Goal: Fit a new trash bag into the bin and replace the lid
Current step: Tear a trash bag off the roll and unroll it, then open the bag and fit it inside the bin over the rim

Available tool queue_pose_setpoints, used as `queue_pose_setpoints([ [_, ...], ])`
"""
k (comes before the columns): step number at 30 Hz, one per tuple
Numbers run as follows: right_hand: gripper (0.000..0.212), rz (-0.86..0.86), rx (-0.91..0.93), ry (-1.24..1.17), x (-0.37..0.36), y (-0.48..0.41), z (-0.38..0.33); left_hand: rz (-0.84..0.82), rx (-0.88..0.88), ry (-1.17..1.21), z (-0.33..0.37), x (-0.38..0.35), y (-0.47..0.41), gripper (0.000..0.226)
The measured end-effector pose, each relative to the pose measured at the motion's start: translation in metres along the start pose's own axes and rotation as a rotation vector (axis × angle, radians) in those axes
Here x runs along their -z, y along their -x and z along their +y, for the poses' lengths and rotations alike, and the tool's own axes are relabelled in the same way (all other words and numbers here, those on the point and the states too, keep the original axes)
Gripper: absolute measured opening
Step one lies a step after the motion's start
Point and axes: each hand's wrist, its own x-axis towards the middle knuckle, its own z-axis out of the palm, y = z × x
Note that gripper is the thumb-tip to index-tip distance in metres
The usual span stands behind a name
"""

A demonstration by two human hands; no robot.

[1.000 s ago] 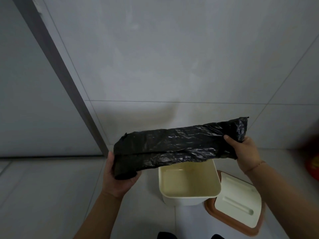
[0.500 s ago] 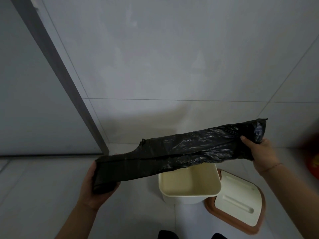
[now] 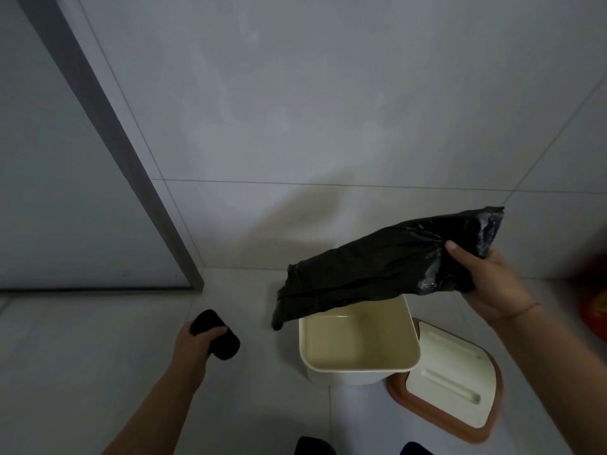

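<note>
A single black trash bag [image 3: 377, 267] hangs folded above the cream bin [image 3: 358, 364], held at its right end by my right hand [image 3: 489, 280]. Its loose left end droops just past the bin's far left corner. My left hand [image 3: 197, 343] is low on the left, closed around the small black roll of bags [image 3: 218, 338], apart from the hanging bag. The bin stands open on the floor with nothing inside. Its cream lid with an orange-brown rim [image 3: 450, 385] lies flat on the floor right of the bin.
A tiled wall [image 3: 328, 110] rises just behind the bin. A grey door frame [image 3: 108, 149] runs diagonally at left. A blurred red object [image 3: 594, 307] sits at the right edge. Dark toes of my feet [image 3: 315, 446] show at the bottom.
The bag has torn off the roll. My left hand dropped down and left with the roll; my right hand keeps the freed bag, whose left end now hangs loose.
</note>
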Motion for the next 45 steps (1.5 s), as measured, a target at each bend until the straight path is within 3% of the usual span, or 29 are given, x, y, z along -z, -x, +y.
queue_pose_setpoints([
  [3, 0.024, -0.042, 0.009, -0.005, -0.005, -0.001, 0.0, 0.114, -0.058, -0.32, -0.025, -0.013, -0.007, 0.046],
  [8, 0.025, -0.067, 0.02, -0.025, -0.002, -0.004, 0.009, 0.137, -0.17, -0.801, -0.048, -0.039, -0.027, 0.028],
  [12, 0.036, -0.066, 0.002, -0.008, 0.007, -0.008, 0.02, 0.097, -0.169, -0.932, -0.073, -0.053, -0.05, 0.027],
  [19, 0.035, -0.049, -0.024, 0.019, 0.013, -0.012, 0.032, 0.01, -0.081, -1.088, -0.094, -0.064, -0.068, 0.047],
  [24, 0.045, -0.064, -0.026, 0.011, 0.009, -0.01, 0.03, -0.015, 0.019, -1.173, -0.093, -0.064, -0.057, 0.105],
  [26, 0.049, -0.067, -0.024, -0.003, 0.003, -0.007, 0.027, 0.068, 0.022, -1.277, -0.083, -0.067, -0.042, 0.11],
  [28, 0.05, -0.08, -0.026, -0.025, -0.006, -0.001, 0.021, 0.16, -0.085, -1.072, -0.068, -0.069, -0.022, 0.082],
  [30, 0.046, -0.095, -0.023, -0.045, -0.018, 0.007, 0.013, 0.215, -0.089, -0.501, -0.044, -0.071, 0.012, 0.022],
  [32, 0.04, -0.112, -0.017, -0.047, -0.029, 0.016, 0.005, 0.003, 0.311, 0.089, -0.024, -0.077, 0.052, 0.033],
  [34, 0.036, -0.136, -0.017, -0.043, -0.04, 0.025, -0.002, -0.38, 0.641, 0.432, -0.009, -0.087, 0.083, 0.057],
  [36, 0.038, -0.154, -0.01, -0.063, -0.048, 0.036, -0.009, -0.628, 0.713, 0.587, 0.006, -0.101, 0.101, 0.075],
  [38, 0.041, -0.159, -0.006, -0.102, -0.047, 0.047, -0.014, -0.657, 0.665, 0.702, 0.025, -0.114, 0.11, 0.075],
  [42, 0.039, -0.102, -0.029, -0.115, -0.017, 0.065, -0.015, -0.359, 0.49, 0.789, 0.054, -0.13, 0.107, 0.044],
  [45, 0.03, 0.029, -0.093, -0.057, 0.011, 0.069, -0.003, -0.248, 0.414, 0.747, 0.073, -0.127, 0.104, 0.035],
])
